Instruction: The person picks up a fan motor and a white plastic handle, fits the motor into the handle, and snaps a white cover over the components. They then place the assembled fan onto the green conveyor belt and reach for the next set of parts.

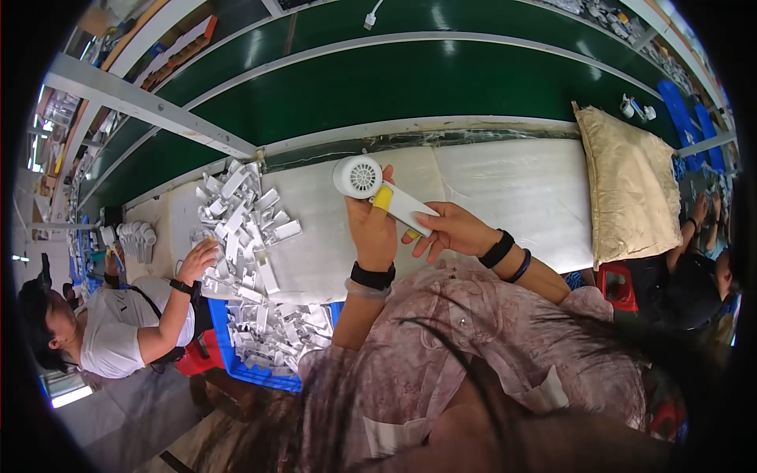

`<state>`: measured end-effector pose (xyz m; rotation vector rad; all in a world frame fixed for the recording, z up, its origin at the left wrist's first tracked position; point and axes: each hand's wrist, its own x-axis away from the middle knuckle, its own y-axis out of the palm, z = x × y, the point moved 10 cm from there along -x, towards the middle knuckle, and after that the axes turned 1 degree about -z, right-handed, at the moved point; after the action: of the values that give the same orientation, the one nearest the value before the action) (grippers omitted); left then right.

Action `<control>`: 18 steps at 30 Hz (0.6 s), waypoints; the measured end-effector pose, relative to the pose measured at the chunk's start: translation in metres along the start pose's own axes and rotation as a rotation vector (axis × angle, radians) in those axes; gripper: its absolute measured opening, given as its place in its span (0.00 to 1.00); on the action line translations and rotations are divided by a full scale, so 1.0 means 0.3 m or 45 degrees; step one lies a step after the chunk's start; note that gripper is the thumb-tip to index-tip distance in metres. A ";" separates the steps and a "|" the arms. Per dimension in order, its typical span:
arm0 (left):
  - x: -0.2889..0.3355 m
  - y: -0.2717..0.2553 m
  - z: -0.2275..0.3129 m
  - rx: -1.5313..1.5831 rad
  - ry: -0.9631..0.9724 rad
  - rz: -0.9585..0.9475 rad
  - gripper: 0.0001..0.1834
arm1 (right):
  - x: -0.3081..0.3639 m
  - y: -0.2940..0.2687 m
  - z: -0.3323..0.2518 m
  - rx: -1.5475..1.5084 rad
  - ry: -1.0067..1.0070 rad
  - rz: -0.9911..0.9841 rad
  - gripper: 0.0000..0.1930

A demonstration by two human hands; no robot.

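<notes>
A white handheld fan with a round slotted head is held up over the padded worktable, tilted so the head points to the upper left. My left hand grips it just below the head; yellow tape wraps the thumb. Around the lower end of the handle close the fingers of my right hand, one of them also taped yellow. Left of my hands lies a heap of loose white plastic housing parts.
A blue crate of similar parts stands below the heap. At the left, a co-worker's hand touches the heap. A tan sack rests at the table's right end. Beyond the far edge runs a green conveyor belt. A metal post rises left.
</notes>
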<state>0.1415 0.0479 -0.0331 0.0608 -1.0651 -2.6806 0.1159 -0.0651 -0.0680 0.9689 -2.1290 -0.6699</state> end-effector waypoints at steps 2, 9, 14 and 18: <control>0.013 0.015 0.001 -0.026 -0.008 -0.017 0.24 | 0.006 -0.001 0.006 0.019 0.015 -0.010 0.22; 0.031 0.023 -0.006 -0.047 -0.005 -0.093 0.26 | 0.024 -0.012 0.000 0.214 -0.043 0.024 0.20; 0.036 0.060 0.018 -0.076 -0.021 -0.170 0.27 | 0.049 0.030 -0.007 0.291 -0.120 0.085 0.19; 0.051 0.066 -0.058 -0.233 -0.254 -0.269 0.25 | 0.045 0.007 -0.004 0.216 -0.199 0.072 0.20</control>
<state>0.1333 0.0185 -0.0316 -0.1387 -0.9061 -3.0160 0.1094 -0.0746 -0.0608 0.9683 -2.3731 -0.5603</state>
